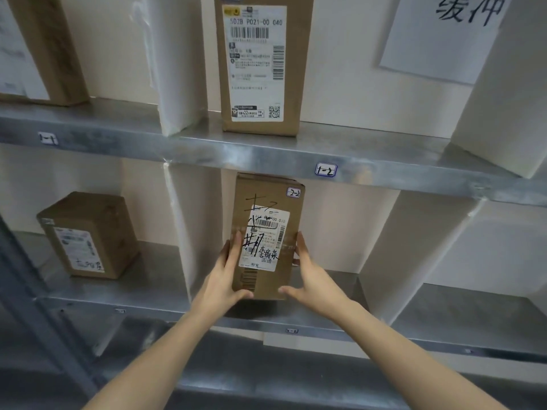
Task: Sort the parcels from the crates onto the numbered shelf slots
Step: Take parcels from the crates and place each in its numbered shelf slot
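Lower shelf, middle slot: parcel stands on end, long axis 12-to-6, dead ahead at 12 o'clock from both arms; cannot tell if its base touches the shelf or hangs just above. Left hand grips its lower 9 o'clock edge, right hand the 3 o'clock edge, thumbs on the front, neither nearer. Small "2-2" sticker at the parcel's 1 o'clock corner; next move likely pushes toward 12.

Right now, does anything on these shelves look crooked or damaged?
Slightly. The small parcel in the lower left slot sits turned at an angle to the shelf front. The held parcel between the left hand and right hand has black marker scrawled over its label and a crumpled top corner.
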A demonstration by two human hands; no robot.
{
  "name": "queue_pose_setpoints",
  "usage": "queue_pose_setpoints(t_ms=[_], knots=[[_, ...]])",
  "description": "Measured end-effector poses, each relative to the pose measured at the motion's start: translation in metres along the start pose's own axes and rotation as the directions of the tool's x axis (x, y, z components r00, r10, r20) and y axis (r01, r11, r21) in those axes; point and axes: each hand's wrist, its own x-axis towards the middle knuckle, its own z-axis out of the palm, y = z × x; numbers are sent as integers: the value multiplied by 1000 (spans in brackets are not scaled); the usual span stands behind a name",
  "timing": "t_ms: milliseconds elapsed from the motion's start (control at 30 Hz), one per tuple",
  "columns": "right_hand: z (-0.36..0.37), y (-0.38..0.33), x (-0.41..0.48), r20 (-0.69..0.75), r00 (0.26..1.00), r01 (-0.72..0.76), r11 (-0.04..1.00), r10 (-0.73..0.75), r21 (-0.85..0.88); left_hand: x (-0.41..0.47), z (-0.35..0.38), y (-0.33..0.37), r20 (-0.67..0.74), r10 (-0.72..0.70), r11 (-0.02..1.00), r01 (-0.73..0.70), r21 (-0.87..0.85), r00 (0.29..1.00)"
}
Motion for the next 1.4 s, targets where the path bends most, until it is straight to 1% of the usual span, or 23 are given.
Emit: queue_pose_setpoints(t_ms=[233, 400, 567, 767, 900, 1033, 1133, 1200, 1400], knots=[[1, 6, 11, -21, 1000, -4, 999, 5, 42, 11, 8, -8, -18, 8, 1000, -8, -12, 1000], [3, 10, 16, -16, 1000, 7, 1000, -7, 26, 16, 20, -15, -32, 27, 999, -29, -40, 999], [11, 16, 15, -42, 999, 13, 997, -10, 72, 16, 32, -22, -82, 85, 994, -90, -57, 993], [24, 20, 19, -34, 999, -6, 997, 8, 75, 18, 39, -28, -109, 84, 995, -90, -50, 990], [36, 19, 21, -30, 999, -13, 998, 15, 64, 19, 45, -35, -125, 12, 999, -18, -46, 992], [45, 18, 20, -36, 999, -19, 997, 22, 81, 18, 52, -45, -176, 63, 997, -68, -20, 982], [48, 16, 20, -38, 999, -20, 996, 24, 88, 15, 56, -49, -179, 77, 997, -76, 11, 981], [49, 15, 20, -42, 999, -18, 995, 22, 98, 12, 54, -48, -173, 55, 998, -53, 16, 983], [49, 13, 19, -41, 998, -38, 993, 43, 107, 8, 48, -47, -112, 21, 999, -17, 33, 993]])
